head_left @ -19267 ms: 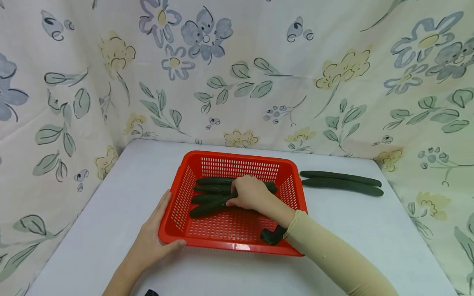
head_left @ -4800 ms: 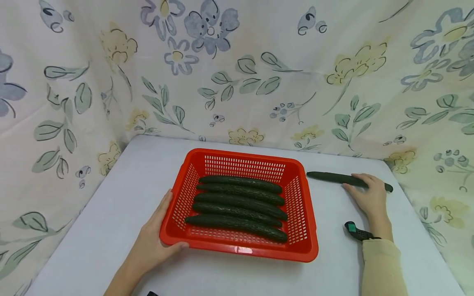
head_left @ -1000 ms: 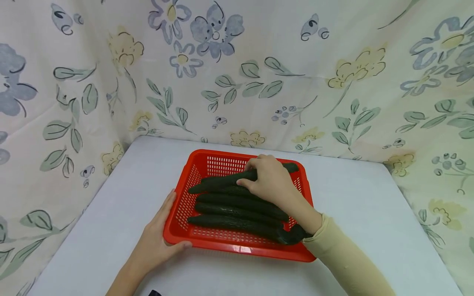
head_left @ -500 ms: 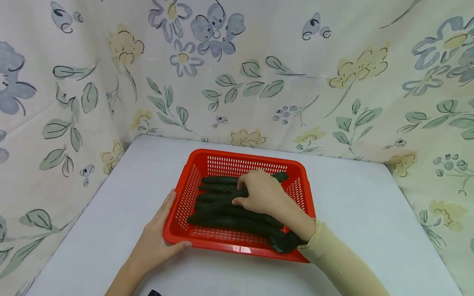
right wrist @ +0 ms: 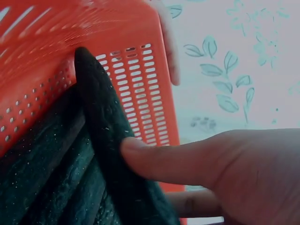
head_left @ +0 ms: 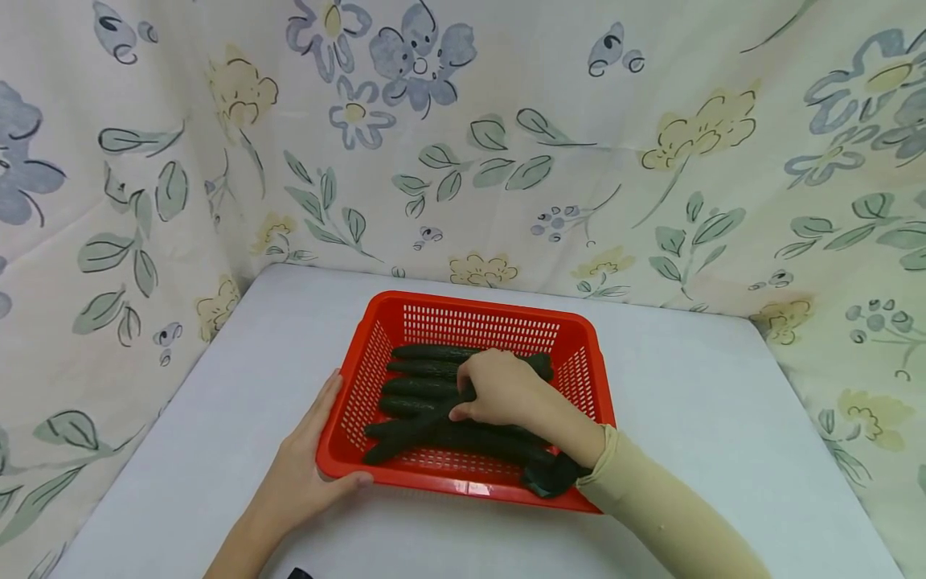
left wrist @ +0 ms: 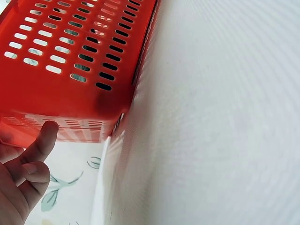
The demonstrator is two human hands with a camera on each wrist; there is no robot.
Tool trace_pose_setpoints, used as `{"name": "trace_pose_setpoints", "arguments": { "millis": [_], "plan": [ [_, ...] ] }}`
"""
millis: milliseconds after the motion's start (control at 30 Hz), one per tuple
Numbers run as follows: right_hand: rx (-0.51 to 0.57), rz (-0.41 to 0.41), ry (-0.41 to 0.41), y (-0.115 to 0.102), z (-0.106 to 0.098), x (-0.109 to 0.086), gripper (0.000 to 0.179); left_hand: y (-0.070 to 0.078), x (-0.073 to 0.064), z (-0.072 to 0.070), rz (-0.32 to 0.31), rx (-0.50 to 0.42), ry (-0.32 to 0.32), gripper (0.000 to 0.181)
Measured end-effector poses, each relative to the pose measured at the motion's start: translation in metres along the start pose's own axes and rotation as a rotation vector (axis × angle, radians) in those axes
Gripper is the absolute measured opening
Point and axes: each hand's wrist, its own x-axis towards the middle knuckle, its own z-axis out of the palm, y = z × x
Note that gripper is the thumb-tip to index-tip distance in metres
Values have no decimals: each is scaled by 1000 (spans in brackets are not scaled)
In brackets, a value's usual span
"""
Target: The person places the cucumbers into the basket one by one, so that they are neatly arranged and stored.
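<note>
My right hand (head_left: 499, 390) pinches a dark green cucumber (head_left: 405, 438) between thumb and fingers inside the red basket (head_left: 477, 486). This cucumber slants across the others, its near end toward the basket's front left corner. Under and behind it several more cucumbers (head_left: 427, 368) lie side by side, partly hidden by the hand. In the right wrist view the thumb presses on the held cucumber (right wrist: 105, 115). My left hand (head_left: 300, 474) rests against the basket's front left corner, fingers straight along the left wall and thumb by the front rim.
The basket stands on a white tabletop (head_left: 694, 418) with slotted, raised walls. A floral curtain (head_left: 463, 161) hangs behind the table and along its sides. A dark band on the right wrist (head_left: 553, 474) hangs over the basket's front right rim.
The cucumber in my right hand has come from the basket's back toward its front and turned more slanted. The cucumbers earlier on the table at right are gone from there. My left hand stays put.
</note>
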Motion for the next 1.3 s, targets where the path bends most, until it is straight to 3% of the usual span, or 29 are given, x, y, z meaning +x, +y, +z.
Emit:
{"name": "trace_pose_setpoints", "arguments": {
  "millis": [233, 500, 733, 1000, 1300],
  "plan": [
    [-16, -41, -150, 2, 2, 2, 30, 0, 0, -1, 5, -3, 6, 131],
    [-31, -88, -256, 3, 9, 5, 35, 0, 1, -3, 10, -15, 11, 130],
    [106, -63, -350, 7, 12, 6, 26, 0, 0, -4, 17, -31, 16, 131],
    [182, -44, -236, 20, -4, 3, 22, 2, 0, -3, 14, -30, 12, 131],
    [369, -44, -34, 51, -28, -24, 15, 5, -3, 3, -19, -14, 8, 131]
  ]
}}
